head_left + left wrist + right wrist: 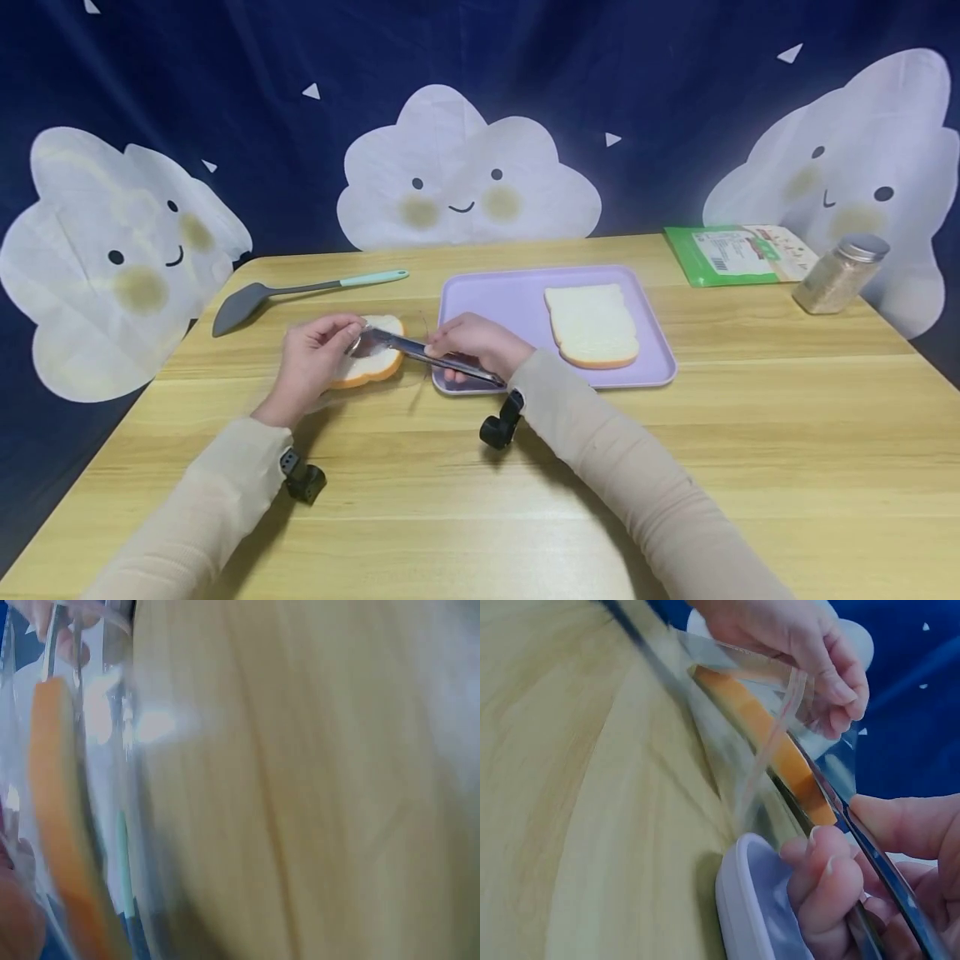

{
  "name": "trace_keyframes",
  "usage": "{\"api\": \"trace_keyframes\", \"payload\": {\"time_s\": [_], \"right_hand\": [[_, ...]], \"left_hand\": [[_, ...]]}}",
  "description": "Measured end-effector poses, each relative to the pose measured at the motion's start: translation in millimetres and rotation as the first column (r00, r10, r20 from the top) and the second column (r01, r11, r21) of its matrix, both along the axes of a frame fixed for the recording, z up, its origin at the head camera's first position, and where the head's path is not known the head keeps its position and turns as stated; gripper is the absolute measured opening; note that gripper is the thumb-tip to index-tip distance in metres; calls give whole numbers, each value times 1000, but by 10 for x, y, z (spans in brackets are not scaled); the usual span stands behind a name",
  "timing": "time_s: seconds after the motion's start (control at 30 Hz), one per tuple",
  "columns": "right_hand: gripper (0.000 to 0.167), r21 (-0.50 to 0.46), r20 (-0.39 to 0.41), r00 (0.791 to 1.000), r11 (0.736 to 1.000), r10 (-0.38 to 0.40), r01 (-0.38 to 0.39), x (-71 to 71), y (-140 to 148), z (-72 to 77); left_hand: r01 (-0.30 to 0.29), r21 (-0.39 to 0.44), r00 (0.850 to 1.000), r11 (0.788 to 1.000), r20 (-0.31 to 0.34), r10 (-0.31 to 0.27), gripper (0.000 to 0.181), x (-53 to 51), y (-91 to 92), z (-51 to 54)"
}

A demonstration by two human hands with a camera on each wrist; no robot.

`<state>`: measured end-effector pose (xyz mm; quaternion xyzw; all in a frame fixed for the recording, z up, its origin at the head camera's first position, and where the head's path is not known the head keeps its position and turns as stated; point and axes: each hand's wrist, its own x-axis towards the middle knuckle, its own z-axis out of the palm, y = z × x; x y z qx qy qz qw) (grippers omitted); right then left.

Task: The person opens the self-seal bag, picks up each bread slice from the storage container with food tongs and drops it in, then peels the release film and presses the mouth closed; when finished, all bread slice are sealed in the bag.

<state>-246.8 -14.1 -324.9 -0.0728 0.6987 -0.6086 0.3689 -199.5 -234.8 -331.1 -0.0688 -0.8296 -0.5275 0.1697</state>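
Note:
A slice of white bread with an orange-brown crust is on the left, inside a clear plastic bag. My left hand pinches the bag near its opening, thumb against fingers. In my right hand are metal tongs, whose arms lie on either side of the slice in the right wrist view. The left wrist view has the crust edge close up behind shiny plastic. A second bread slice lies flat on a lilac tray, right of the tongs.
A grey spatula with a mint handle lies at the back left. At the back right are a green and white packet and a glass jar with a metal lid. Dark cloud-patterned cloth hangs behind the wooden table.

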Motion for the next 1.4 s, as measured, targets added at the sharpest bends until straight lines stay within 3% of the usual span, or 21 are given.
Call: {"api": "trace_keyframes", "payload": {"time_s": [0.17, 0.33, 0.43, 0.53, 0.7, 0.87, 0.97, 1.13, 1.27, 1.4], "right_hand": [[28, 19, -24, 1000, 1000, 7, -7, 31, -68, 31], [26, 33, -34, 999, 999, 40, -39, 51, -110, 41], [25, 57, -50, 996, 995, 79, -76, 52, -73, 56], [22, 80, -76, 990, 990, 123, -117, 51, -1, 89], [21, 121, -112, 982, 983, 154, -140, 36, 171, 150], [24, 171, -134, 983, 980, 123, -99, 19, 284, 152], [24, 188, -135, 987, 980, 93, -67, 21, 291, 119], [24, 168, -124, 992, 986, 39, -18, 31, 269, 101], [23, 175, -152, 987, 984, 42, -15, 28, 238, 106], [25, 143, -123, 992, 990, 13, 4, 27, 207, 100]], "left_hand": [[94, 139, 994, 986, 37, -100, 23, 0, 66, -14], [18, 101, 998, 995, 62, -25, 24, 16, 35, -1], [-55, 29, 998, 998, 41, 54, 22, 14, -24, 14], [-92, -3, 996, 996, 19, 92, 20, 5, -80, 18], [-100, -20, 995, 995, -7, 100, 20, -22, -122, 6], [-107, -29, 994, 994, -15, 107, 21, -19, -106, 7], [-88, -65, 996, 994, 9, 88, 23, -10, -79, 10], [-2, -96, 999, 995, 33, 5, 21, -7, -40, -3], [49, -64, 999, 997, -4, -50, 18, -10, -31, -10], [116, 60, 993, 991, 11, -117, 21, -11, -30, -11]]}}
